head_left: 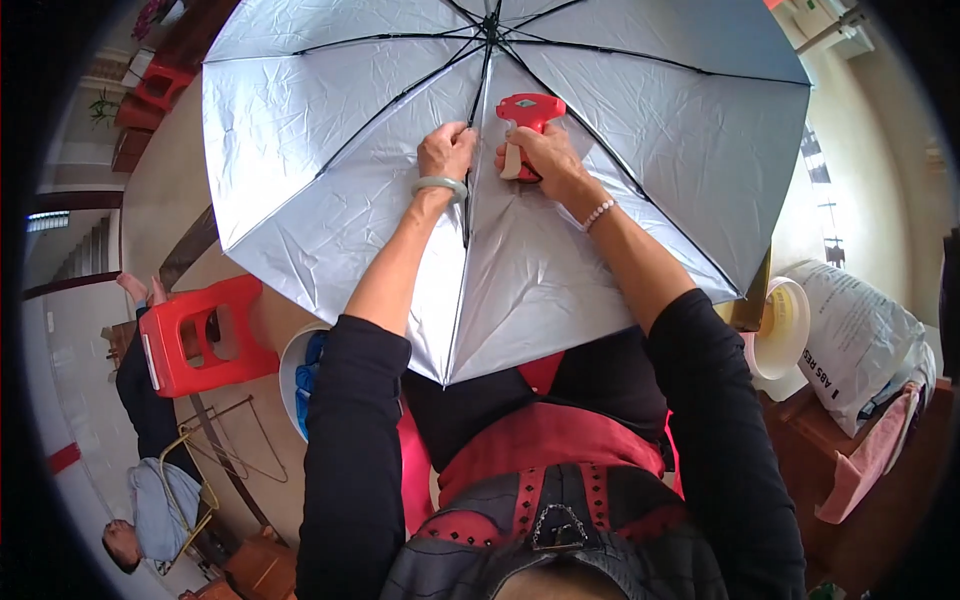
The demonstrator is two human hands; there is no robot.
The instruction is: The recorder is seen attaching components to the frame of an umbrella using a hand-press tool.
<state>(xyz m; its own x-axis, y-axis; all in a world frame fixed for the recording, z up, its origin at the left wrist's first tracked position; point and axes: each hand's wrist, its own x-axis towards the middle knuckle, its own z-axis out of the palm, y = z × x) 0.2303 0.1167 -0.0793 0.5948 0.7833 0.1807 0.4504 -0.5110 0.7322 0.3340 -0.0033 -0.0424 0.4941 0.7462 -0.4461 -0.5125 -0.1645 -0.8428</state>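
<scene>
An opened umbrella [290, 110] with silver fabric lies spread before me, its inner side facing up. Its black ribs fan out from a hub [490, 30] at the far edge of the view. My left hand [446, 152], with a pale bangle at the wrist, is closed in a pinch at the rib nearest me, beside the fabric. Just to its right, my right hand [550, 160] grips a red tagging gun [530, 106] with a cream trigger, held over the fabric panel. The tagging gun's tip and whatever lies under my fingertips are hard to make out.
To the left stand a red plastic stool [205, 345] and a white bucket [290, 375] with blue items inside. A person [165, 500] sits farther left. On the right are a cream tub [790, 330], a white sack [850, 325] and a pink cloth [875, 455].
</scene>
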